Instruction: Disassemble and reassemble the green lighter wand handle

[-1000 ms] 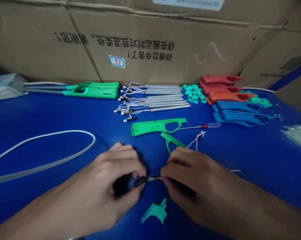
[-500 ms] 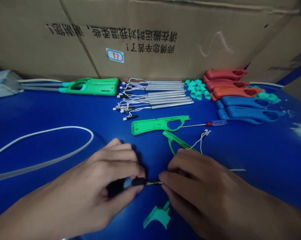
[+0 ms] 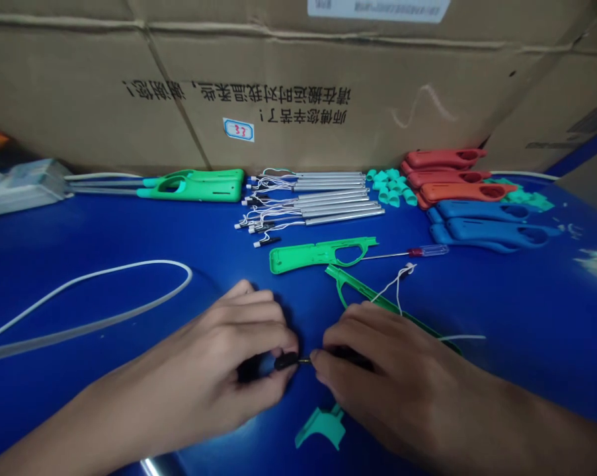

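Left hand (image 3: 253, 347): grip pinched tight, thumb against index, on a small black part (image 3: 285, 361). Right hand (image 3: 385, 363): fingertips closed on a thin metal piece (image 3: 305, 361) lined up with the black part, short bit of metal showing between the hands. Both parts sit mid-frame, just over the blue surface (image 3: 129, 231); can't tell how far one is seated in the other. Looks partway to me: one green half-shell (image 3: 298, 258) lies inner side up beyond the hands, the second half-shell (image 3: 365, 287) lies apart from it, partly behind the right hand, white wires (image 3: 398, 284) beside it. Teal piece (image 3: 322, 423) is loose nearer the wearer. Screwdriver (image 3: 422, 252) lies by the first half, nobody on it. Green bodies (image 3: 209, 185) back left look closed up, rods attached. Metal tubes (image 3: 345, 217) with leads are laid out separately, not fitted. Red bodies (image 3: 447, 158) and blue bodies (image 3: 486, 229) are stacked back right, untouched; can't see inside those.
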The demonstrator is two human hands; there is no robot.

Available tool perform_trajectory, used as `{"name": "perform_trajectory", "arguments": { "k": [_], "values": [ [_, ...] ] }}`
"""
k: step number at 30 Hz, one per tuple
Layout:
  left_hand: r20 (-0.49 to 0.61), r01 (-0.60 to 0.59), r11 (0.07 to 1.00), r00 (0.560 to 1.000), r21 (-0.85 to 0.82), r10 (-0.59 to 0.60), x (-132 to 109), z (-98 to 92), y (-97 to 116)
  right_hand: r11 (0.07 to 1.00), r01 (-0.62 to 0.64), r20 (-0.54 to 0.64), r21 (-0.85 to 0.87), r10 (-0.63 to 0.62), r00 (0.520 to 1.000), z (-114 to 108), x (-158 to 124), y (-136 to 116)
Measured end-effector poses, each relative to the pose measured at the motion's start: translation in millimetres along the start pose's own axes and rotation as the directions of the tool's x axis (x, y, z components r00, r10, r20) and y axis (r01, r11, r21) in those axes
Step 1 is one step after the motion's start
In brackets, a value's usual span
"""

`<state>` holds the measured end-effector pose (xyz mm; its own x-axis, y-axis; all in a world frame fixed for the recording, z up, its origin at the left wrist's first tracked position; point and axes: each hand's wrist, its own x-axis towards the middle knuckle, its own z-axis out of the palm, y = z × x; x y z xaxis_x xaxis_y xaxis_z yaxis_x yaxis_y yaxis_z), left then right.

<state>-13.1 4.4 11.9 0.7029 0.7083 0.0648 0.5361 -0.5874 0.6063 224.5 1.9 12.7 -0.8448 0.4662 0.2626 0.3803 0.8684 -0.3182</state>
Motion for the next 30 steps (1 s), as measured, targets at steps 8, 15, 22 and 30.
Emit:
{"name": "perform_trajectory", "arguments": {
  "k": [8,15,22,30],
  "values": [
    [-0.076,-0.018,1.0,0.997,0.006,0.019,-0.3,2.2,-3.6,0.997,0.077,-0.096,0.009,-0.076,0.992,3.7,2.5,8.8],
    [-0.128,-0.012,0.999,0.992,-0.051,0.005,-0.5,4.8,-4.1,0.998,0.048,-0.142,0.027,-0.044,0.989,6.1,0.5,9.2],
    [-0.173,-0.065,0.995,0.984,-0.073,0.052,-2.0,5.3,-5.3,0.998,0.061,-0.145,0.023,-0.057,0.988,4.7,0.0,11.1],
    [-0.179,-0.061,0.995,0.983,-0.074,0.047,0.8,4.1,-4.4,0.997,0.061,-0.109,-0.047,-0.066,0.992,0.9,-0.3,11.6]
  ]
}}
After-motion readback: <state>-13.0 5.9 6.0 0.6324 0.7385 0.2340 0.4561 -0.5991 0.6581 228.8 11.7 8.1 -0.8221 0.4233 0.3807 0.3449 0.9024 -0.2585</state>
